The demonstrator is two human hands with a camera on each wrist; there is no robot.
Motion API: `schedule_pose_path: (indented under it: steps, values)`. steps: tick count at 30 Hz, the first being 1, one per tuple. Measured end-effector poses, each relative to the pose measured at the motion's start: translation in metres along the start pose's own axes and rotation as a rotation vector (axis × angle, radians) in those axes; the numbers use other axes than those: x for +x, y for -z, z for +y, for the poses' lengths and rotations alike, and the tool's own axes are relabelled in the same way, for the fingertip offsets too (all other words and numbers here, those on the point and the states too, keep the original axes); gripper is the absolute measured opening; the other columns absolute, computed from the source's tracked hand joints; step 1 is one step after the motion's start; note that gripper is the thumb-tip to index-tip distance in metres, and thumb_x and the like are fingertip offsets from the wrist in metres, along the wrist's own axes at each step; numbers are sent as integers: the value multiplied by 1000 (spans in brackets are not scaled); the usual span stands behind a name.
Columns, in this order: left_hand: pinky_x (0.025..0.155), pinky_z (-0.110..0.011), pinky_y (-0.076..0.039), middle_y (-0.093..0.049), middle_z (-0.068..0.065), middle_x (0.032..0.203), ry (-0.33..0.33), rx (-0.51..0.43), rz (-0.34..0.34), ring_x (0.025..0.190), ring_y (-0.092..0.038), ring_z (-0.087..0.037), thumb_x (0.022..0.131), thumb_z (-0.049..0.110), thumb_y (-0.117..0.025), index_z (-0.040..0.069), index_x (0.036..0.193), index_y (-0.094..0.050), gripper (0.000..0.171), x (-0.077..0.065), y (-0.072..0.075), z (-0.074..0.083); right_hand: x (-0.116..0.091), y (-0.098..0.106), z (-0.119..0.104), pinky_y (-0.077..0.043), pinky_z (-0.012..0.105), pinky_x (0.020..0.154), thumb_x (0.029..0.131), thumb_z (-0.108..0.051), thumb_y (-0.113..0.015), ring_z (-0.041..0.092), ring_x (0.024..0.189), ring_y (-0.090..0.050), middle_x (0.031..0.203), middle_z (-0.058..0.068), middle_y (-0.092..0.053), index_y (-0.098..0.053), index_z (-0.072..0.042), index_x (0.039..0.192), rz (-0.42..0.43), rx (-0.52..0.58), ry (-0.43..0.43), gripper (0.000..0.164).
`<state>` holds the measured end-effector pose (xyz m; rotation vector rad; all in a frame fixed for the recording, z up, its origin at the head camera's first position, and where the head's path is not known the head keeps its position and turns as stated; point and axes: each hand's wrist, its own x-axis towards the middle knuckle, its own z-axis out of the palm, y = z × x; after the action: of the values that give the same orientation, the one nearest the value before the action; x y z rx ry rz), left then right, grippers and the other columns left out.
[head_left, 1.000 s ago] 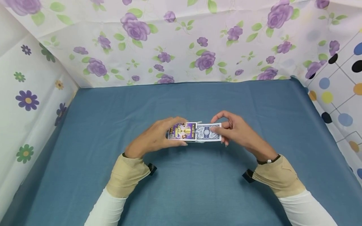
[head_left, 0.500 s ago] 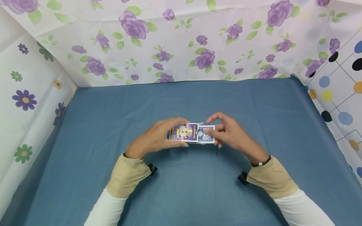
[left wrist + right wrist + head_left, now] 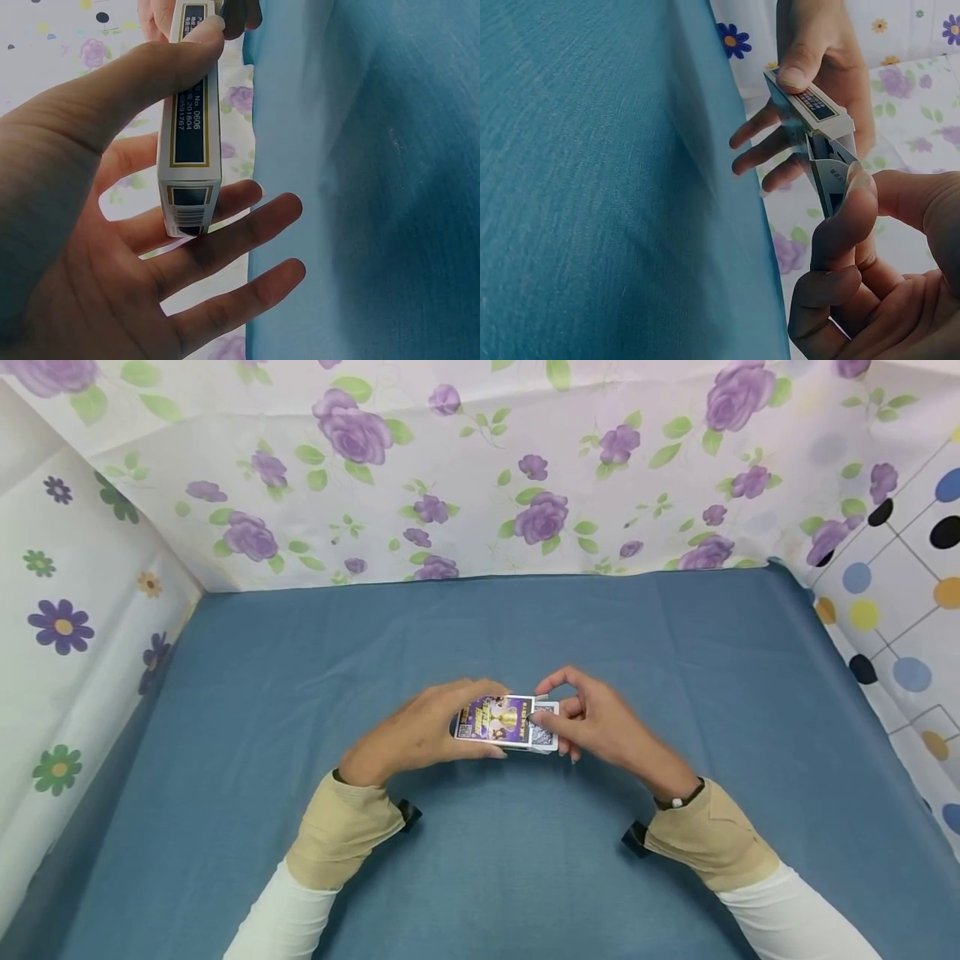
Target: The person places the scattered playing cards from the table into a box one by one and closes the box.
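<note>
A purple and white card box (image 3: 495,720) with a gold trophy print is held between the thumb and fingers of my left hand (image 3: 431,722). Blue-backed playing cards (image 3: 544,737) stick a short way out of the box's right end. My right hand (image 3: 600,717) pinches their outer end, thumb on top and curled fingers beneath. In the left wrist view the narrow side of the box (image 3: 193,135) shows print, with my left thumb pressed on it. An end flap of the box stands out beside the cards (image 3: 831,180) in the right wrist view.
A blue cloth (image 3: 480,860) covers the table under both hands. A purple-flowered sheet (image 3: 480,468) hangs along the back, with patterned sheets at the left and right sides. Straps with small black pieces wrap both wrists.
My right hand has moved left, pushing the cards deeper into the box, so less of them shows. My left hand and the box have shifted slightly right and toward me.
</note>
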<state>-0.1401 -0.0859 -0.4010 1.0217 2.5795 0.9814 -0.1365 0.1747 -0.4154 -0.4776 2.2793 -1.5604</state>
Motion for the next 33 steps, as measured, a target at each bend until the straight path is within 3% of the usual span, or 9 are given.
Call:
schedule_pose_path:
  steps: [6,11,14,22,33]
  values:
    - [77,-29,-48,-59,9,113,-3,9,0,90,-56,-6,83,46,-75,25,137,-55,62,0,0,2,-2,-1,1,-47,43,46,92,-26,-69,23,42,-50,54,8,-52,-54,-12,120,18,-36,11,34]
    - [77,-29,-48,-59,11,111,-11,11,5,90,-55,-4,82,44,-76,26,137,-55,62,0,0,3,-2,-2,1,-33,29,42,91,-26,-70,12,40,-32,52,1,-39,-57,-12,118,42,-90,37,33]
    - [77,-29,-49,-59,12,112,-15,10,3,90,-55,-3,82,44,-76,25,137,-55,62,0,0,4,-2,-3,2,-26,26,44,91,-24,-71,9,42,-26,52,-2,-34,-58,-11,116,57,-139,55,31]
    - [75,-30,-49,-59,10,113,-11,26,-19,88,-55,-6,82,45,-75,25,137,-55,62,0,-3,6,-2,-11,5,-28,25,44,89,-19,-72,10,42,-31,52,-3,-36,-63,-11,109,119,-244,44,24]
    - [71,-29,-48,-59,9,110,-6,33,-17,84,-55,-6,83,45,-75,23,137,-55,62,1,-5,7,-3,-17,8,-31,30,45,87,-24,-71,14,44,-38,54,-2,-42,-70,-16,102,218,-413,52,17]
